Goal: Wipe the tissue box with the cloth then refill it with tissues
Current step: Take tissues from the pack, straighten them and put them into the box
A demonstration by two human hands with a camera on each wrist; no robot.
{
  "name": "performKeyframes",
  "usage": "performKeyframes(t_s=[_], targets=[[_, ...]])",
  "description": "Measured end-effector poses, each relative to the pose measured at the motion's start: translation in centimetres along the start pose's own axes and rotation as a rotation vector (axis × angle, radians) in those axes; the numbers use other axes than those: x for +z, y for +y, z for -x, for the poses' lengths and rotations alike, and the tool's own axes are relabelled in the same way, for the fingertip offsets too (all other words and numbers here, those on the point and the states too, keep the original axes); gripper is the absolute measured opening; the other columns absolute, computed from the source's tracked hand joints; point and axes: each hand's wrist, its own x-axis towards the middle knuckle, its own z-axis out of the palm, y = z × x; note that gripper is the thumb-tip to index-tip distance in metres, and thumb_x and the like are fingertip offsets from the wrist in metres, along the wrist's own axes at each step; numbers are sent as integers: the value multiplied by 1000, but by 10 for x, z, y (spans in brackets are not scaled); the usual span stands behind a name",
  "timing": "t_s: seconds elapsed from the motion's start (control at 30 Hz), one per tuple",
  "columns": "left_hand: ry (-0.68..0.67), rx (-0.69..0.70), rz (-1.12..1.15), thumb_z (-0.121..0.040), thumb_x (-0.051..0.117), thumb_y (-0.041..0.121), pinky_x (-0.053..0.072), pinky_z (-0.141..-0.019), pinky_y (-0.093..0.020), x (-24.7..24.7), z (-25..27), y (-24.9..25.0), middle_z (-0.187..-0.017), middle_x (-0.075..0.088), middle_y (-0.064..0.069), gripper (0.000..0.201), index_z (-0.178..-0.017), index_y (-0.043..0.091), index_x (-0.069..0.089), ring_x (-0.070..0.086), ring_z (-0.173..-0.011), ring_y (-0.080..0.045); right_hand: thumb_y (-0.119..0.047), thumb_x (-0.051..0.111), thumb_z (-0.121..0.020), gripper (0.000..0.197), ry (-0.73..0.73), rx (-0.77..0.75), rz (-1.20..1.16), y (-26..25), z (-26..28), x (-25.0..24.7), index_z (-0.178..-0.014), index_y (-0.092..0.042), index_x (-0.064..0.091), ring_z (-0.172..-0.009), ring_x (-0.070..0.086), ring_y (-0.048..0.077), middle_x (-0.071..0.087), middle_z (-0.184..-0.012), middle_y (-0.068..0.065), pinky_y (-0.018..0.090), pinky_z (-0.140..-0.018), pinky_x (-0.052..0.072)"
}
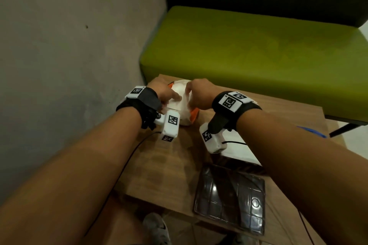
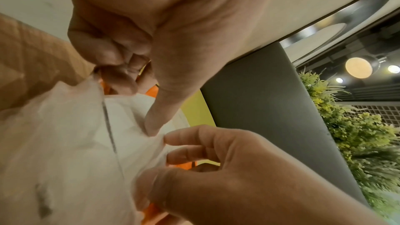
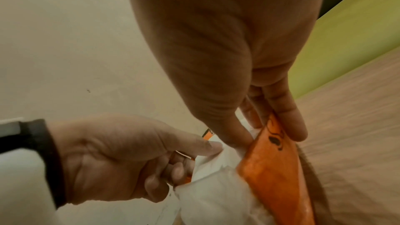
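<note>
Orange glossy plastic, the wrapper (image 3: 270,168) of a soft white tissue pack (image 1: 179,101), sits clamped between both hands at the table's (image 1: 159,165) 12 o'clock edge. Right hand (image 1: 201,93): thumb and fingers pinch the orange flap at 3 o'clock. Left hand (image 1: 167,94): fingers curled on the pack's 9 o'clock side, thumb pressing crinkled tissue. Dark, shiny quilted tissue box (image 1: 231,199) lies flat at 5 o'clock, well apart.
</note>
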Motion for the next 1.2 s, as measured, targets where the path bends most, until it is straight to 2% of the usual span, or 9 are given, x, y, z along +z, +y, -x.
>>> performKeyframes(t_s=[0.13,0.33,0.5,0.63,0.67,0.77,0.83,1.03,1.2], targets=[[-25,-25,39,-84,93,17,56,-59,-40,0,-5,1,-79,68,-8,33,-81,11,60,66,-68,-27,-21,85,-88,44,-13,-14,9,0,-1,-2,-127,-5,70,-112,69,31,72,-125,14,36,-86,58],[-84,-90,176,-85,90,8,62,-81,-49,1,-5,1,-82,69,-11,30,-82,9,60,70,-79,-31,-13,77,-93,35,23,-21,0,0,3,-3,-125,-3,69,-112,68,33,70,-125,17,41,-89,59],[-111,-123,236,-94,81,6,49,-37,-25,3,-2,-5,-77,65,-10,23,-88,6,59,65,-56,-21,-3,58,-98,34,112,22,-150,0,6,2,-131,-9,57,-115,59,34,56,-131,15,40,-85,49],[-177,-143,339,-89,85,5,66,-77,-48,0,5,-12,-109,78,-23,39,-123,-4,66,79,-93,-37,4,52,-96,38,186,37,-273,4,9,6,-132,-10,54,-104,50,27,50,-123,11,34,-82,40],[-208,-148,358,-91,83,7,66,-77,-50,-2,8,-14,-114,78,-23,43,-128,-4,65,79,-94,-36,5,51,-96,38,201,39,-306,4,11,6,-131,-10,54,-104,49,26,49,-120,9,34,-82,39],[-225,-137,399,-98,75,8,58,-43,-34,-6,17,-16,-86,79,-15,37,-130,-1,61,77,-55,-22,5,50,-93,34,263,50,-404,7,11,8,-121,-12,57,-102,53,28,54,-117,10,31,-77,37],[-218,-106,410,-100,72,6,55,-40,-28,-9,21,-19,-72,79,-8,36,-133,0,62,75,-51,-18,6,50,-89,32,300,72,-460,10,12,7,-112,-15,57,-102,57,32,59,-115,13,30,-74,35],[-227,27,529,-100,69,3,58,-49,-25,-20,36,-22,-107,76,-5,43,-142,12,61,78,-70,-13,3,45,-94,23,259,147,-588,15,17,-2,-105,-16,52,-99,70,40,69,-109,20,50,-82,61],[-150,101,672,-99,69,0,61,-52,-26,-28,43,-25,-91,82,-2,34,-133,8,66,80,-68,-12,1,49,-98,26,227,165,-580,16,20,-7,-120,-12,53,-108,69,39,70,-117,20,53,-92,60]])
